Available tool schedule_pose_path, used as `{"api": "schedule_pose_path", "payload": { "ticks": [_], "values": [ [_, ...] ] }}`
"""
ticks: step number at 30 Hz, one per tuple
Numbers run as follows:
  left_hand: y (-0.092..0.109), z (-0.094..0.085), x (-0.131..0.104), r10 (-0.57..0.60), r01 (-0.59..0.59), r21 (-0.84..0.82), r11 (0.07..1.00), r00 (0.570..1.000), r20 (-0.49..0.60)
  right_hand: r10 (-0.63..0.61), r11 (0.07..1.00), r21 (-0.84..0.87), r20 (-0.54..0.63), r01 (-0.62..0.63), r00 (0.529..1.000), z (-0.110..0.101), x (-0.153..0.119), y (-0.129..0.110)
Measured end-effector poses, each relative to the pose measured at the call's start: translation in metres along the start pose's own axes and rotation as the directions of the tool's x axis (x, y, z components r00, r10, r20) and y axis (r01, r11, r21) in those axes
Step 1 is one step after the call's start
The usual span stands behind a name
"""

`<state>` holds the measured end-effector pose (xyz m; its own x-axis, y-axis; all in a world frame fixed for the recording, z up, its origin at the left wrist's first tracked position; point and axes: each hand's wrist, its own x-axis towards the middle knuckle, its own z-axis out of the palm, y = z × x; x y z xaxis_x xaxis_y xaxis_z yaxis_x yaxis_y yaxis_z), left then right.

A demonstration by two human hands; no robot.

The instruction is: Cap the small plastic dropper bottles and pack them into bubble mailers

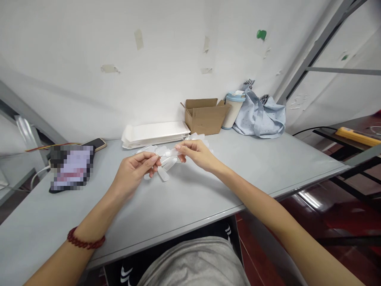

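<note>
Both hands are raised over a loose pile of translucent white plastic pieces [163, 174] on the grey table. My left hand [137, 170] pinches something small and thin at its fingertips, too small to name. My right hand [197, 153] has its thumb and fingers closed on a translucent plastic piece [172, 152] that points toward the left fingertips. The two hands are a short gap apart. Parts of the pile are hidden behind the fingers.
Behind the pile lies a stack of white flat packets [157, 132], beside an open cardboard box [208, 116], a lidded cup [233, 111] and a blue cloth bag [260, 116]. A phone [98, 144] and a blurred-out item [72, 167] are at the left.
</note>
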<state>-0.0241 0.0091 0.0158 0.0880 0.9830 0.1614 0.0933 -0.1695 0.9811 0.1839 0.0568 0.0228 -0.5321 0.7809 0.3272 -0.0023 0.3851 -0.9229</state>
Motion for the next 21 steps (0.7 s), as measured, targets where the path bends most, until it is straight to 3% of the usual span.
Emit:
{"api": "schedule_pose_path", "payload": {
  "ticks": [4,12,21],
  "values": [
    [0.000,-0.001,-0.001,0.011,-0.010,0.058,0.998,1.000,-0.015,0.007,0.999,-0.039,-0.017,-0.007,1.000,0.002,-0.001,0.000],
    [0.001,0.009,-0.007,0.082,-0.032,0.333,0.942,0.987,-0.136,0.038,0.993,-0.107,-0.049,-0.043,0.998,0.010,-0.001,0.010],
    [-0.001,0.011,-0.008,0.110,-0.047,0.396,0.917,0.984,-0.139,0.058,0.989,-0.135,-0.037,-0.062,0.998,0.015,-0.003,0.014]
  ]
}}
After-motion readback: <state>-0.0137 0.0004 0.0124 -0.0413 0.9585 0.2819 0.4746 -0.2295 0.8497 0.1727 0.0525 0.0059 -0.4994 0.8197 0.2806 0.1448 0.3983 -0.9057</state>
